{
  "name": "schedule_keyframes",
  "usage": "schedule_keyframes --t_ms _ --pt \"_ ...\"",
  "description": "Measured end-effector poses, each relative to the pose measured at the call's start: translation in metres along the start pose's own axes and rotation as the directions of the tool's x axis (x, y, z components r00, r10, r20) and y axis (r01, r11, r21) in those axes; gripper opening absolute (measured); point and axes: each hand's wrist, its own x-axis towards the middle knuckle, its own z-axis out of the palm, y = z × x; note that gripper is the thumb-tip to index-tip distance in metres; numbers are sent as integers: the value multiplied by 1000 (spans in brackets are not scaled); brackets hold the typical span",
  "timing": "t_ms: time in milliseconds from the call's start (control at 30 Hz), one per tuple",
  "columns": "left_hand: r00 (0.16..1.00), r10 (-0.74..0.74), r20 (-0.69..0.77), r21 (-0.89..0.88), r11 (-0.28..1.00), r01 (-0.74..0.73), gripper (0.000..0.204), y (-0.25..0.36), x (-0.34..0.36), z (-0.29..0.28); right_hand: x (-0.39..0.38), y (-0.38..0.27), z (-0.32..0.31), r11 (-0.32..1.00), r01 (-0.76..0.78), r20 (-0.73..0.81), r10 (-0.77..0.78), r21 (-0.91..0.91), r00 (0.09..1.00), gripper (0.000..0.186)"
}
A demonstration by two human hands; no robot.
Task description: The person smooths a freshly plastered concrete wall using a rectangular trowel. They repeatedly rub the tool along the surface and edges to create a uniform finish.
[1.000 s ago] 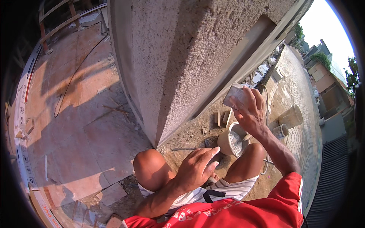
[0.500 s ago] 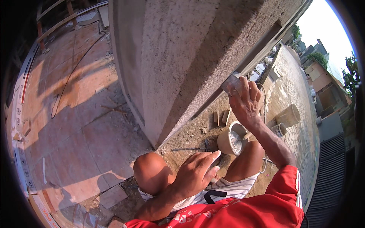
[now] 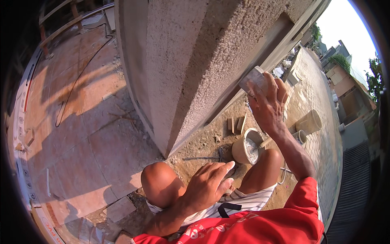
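Note:
My right hand (image 3: 269, 102) is closed on a flat, grey-white rectangular block (image 3: 252, 80); its exact kind does not show. The block lies over the recessed strip (image 3: 276, 34) along the right side of a rough cement wall (image 3: 178, 61); whether it touches the surface I cannot tell. My left hand (image 3: 208, 183) holds nothing, fingers loosely stretched out and thumb apart, above my lap between the bent knees. Below my right forearm stands a bucket (image 3: 239, 151) with wet grey-white mix and a handled tool (image 3: 266, 142) leaning in it.
Two small wood pieces (image 3: 241, 123) stand on the sandy ground by the bucket. Two more pails (image 3: 309, 122) sit on the paved lane (image 3: 321, 93) to the right. Left of the wall's corner lies a dusty tiled floor (image 3: 101, 138) with a dark cable (image 3: 77, 77).
My right hand and the block have shifted slightly right and up, and more of the block's face shows. My left hand has stayed nearly still.

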Motion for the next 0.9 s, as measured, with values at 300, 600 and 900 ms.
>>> schedule_keyframes --t_ms 300,600,900 --pt "1000 -7 27 9 1000 7 46 -6 4 8 -69 -30 22 990 33 111 -49 138 993 50" --pt "997 -31 65 5 1000 31 46 -14 10 11 -26 -9 30 996 38 84 -31 -79 996 50" --pt "994 -95 56 34 995 93 41 -22 16 8 -88 -27 58 832 -236 28 256 502 966 70"
